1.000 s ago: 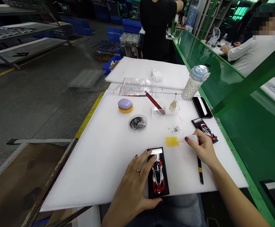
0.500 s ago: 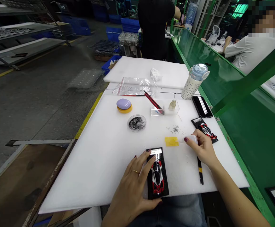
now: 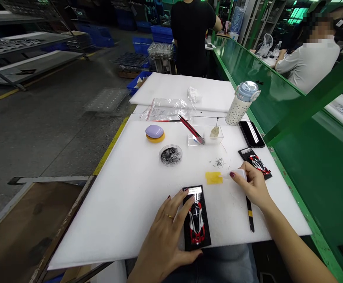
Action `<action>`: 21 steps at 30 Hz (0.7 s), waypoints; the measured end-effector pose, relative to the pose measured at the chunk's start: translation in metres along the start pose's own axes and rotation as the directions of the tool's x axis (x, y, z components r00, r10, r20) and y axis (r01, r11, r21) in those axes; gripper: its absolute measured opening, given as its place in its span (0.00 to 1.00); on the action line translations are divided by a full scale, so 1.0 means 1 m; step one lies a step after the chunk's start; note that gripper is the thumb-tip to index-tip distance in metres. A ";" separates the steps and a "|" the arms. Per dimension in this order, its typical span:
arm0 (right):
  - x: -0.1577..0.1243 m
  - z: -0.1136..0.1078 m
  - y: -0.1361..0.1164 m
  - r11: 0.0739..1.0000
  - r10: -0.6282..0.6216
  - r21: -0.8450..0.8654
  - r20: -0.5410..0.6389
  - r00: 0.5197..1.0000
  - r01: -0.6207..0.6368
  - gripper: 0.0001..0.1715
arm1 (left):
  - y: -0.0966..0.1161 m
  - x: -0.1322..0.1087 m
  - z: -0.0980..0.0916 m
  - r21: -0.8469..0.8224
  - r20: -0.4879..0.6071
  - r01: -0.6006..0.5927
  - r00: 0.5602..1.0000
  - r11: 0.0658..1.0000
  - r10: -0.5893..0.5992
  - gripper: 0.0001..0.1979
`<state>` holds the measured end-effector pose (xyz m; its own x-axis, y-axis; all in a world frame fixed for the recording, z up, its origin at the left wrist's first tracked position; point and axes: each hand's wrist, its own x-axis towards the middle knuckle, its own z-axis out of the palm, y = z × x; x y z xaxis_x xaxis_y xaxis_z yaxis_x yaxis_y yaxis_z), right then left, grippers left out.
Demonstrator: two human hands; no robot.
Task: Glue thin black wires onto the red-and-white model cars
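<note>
My left hand (image 3: pixel 165 232) holds the black base of a red, white and black model car (image 3: pixel 197 224), fingers along its far left side and thumb at the near edge. In my right hand (image 3: pixel 254 184) is a small white squeeze bottle (image 3: pixel 238 173), pinched between thumb and fingers. Its thin, pale nozzle points left, at the edge of a yellow piece of tape (image 3: pixel 214 178). Black tweezers (image 3: pixel 250 216) with a yellow band show below my right hand; their upper end is hidden. Fine black bits (image 3: pixel 219 162) lie scattered beyond the tape.
A second model car (image 3: pixel 258 165) and a phone (image 3: pixel 252 133) lie at the right. Further back are a round dish of black bits (image 3: pixel 170 156), a purple-topped case (image 3: pixel 154 133), a clear tray (image 3: pixel 196 142) and a tumbler (image 3: pixel 239 108). A green rail (image 3: pixel 289 181) borders the table.
The view has shifted slightly, so the table appears a little lower. Both hands keep nearly the same pose, with the bottle nozzle still at the yellow tape.
</note>
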<state>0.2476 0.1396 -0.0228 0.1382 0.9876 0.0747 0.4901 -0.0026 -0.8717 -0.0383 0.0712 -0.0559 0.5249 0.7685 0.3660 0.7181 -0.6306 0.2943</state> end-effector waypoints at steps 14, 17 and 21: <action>0.001 -0.002 0.004 0.984 0.009 0.176 -0.106 0.994 0.010 0.32 | -0.001 -0.001 0.001 -0.017 0.007 0.005 1.000 1.000 -0.005 0.58; 0.001 -0.007 0.007 0.955 0.034 0.297 -0.077 0.996 -0.009 0.32 | -0.001 -0.001 0.002 -0.008 0.006 0.006 1.000 1.000 -0.006 0.58; 0.005 -0.018 0.000 0.933 0.016 0.359 0.030 0.999 -0.026 0.27 | 0.000 0.003 0.002 0.063 0.018 -0.040 0.999 0.997 0.039 0.59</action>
<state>0.2638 0.1414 -0.0142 0.1203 0.9917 0.0463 0.1451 0.0285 -0.9890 -0.0357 0.0733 -0.0561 0.5607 0.7451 0.3611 0.7240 -0.6528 0.2227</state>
